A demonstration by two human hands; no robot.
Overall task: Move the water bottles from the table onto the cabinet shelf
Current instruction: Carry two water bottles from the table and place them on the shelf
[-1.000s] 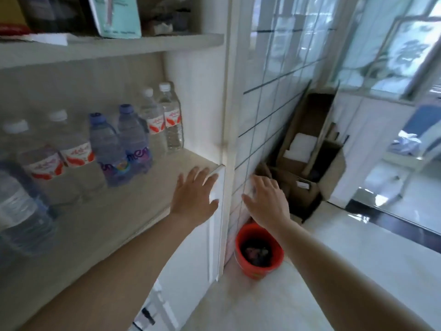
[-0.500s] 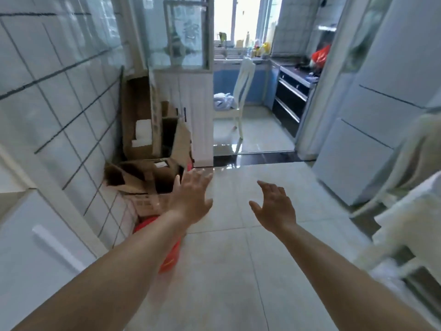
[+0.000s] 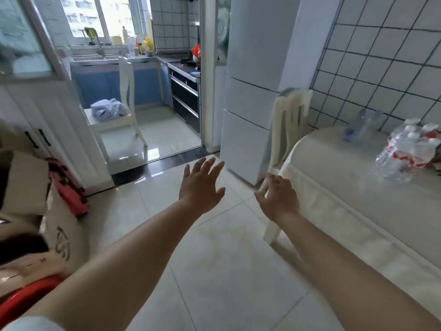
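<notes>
We are reaching both bare arms out over the pale tiled floor (image 3: 214,271), our left hand (image 3: 200,187) with fingers spread wide and holding nothing, our right hand (image 3: 278,199) with fingers loosely curled apart and also empty. The clear plastic water bottles with red-and-white labels (image 3: 405,149) are lying clustered at the far right of the cream-covered surface (image 3: 358,187), well apart from both hands. A white chair (image 3: 290,120) is standing against that surface's near end.

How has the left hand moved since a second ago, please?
Yes. The left hand has left the cabinet shelf's edge and now hangs open over the floor, short of the table.
</notes>
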